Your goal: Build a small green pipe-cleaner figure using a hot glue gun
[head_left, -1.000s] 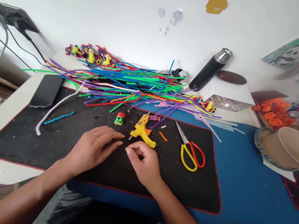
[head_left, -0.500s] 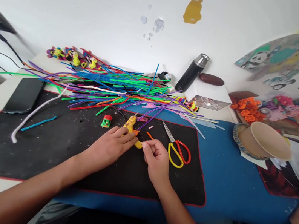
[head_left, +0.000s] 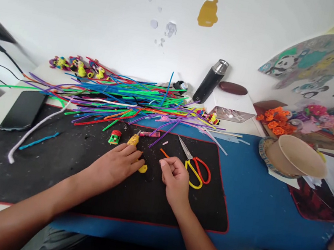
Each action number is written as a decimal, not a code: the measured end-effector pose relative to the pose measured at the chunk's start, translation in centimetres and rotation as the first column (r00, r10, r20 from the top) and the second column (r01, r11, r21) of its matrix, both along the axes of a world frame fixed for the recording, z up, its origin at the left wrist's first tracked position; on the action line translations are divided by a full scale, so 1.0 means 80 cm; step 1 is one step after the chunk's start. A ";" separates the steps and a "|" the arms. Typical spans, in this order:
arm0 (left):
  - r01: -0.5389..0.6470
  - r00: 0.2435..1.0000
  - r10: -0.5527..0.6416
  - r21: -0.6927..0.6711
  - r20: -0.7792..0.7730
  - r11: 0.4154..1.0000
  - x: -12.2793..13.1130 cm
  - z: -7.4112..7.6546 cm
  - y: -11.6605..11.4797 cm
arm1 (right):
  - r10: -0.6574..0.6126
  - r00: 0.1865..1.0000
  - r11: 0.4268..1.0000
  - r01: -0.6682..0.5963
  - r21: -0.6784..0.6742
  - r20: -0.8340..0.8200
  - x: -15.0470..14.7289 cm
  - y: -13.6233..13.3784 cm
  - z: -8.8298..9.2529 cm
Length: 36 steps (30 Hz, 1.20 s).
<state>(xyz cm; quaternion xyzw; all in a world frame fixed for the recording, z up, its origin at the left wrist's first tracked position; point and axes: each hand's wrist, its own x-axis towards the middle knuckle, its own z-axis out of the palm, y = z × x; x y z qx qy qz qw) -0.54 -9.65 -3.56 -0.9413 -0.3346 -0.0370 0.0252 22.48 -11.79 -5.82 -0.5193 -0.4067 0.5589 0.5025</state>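
Observation:
My left hand [head_left: 118, 163] is wrapped over a yellow glue gun [head_left: 133, 140] on the black mat [head_left: 58, 179]; the nozzle points away from me and the handle end shows beyond my fingers. To its right, my right hand [head_left: 174, 179] is closed in a pinch, with something tiny and pale at the fingertips that I cannot make out. A small green and red figure [head_left: 115, 137] stands left of the nozzle. Scissors [head_left: 197, 170] with red and yellow handles lie right of my right hand. A short orange piece [head_left: 164, 153] rests just beyond it.
Many coloured pipe cleaners [head_left: 127, 97] spread across the back. A phone [head_left: 24, 111], a white stem [head_left: 38, 125] and a blue twisted piece [head_left: 39, 141] lie left. A black flask [head_left: 210, 82] and a white box [head_left: 237, 107] stand behind. A beige bowl [head_left: 297, 157] is at right.
My left hand has moved left with the glue gun, away from my right hand. A pink item near the nozzle shows more fully. My right hand stays pinched.

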 end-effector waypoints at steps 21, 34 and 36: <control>-0.334 0.938 0.346 -0.259 0.003 0.906 -0.011 -0.009 -0.055 | -0.006 0.992 0.999 0.000 0.044 0.124 -0.001 -0.014 -0.007; -0.546 0.713 0.640 -0.346 0.286 0.763 -0.014 -0.017 -0.088 | 0.000 0.991 0.998 -0.008 0.062 0.136 0.000 -0.015 -0.010; -0.545 0.656 0.676 -0.408 0.337 0.732 -0.013 -0.017 -0.087 | 0.001 0.990 0.998 -0.009 0.058 0.140 0.000 -0.015 -0.010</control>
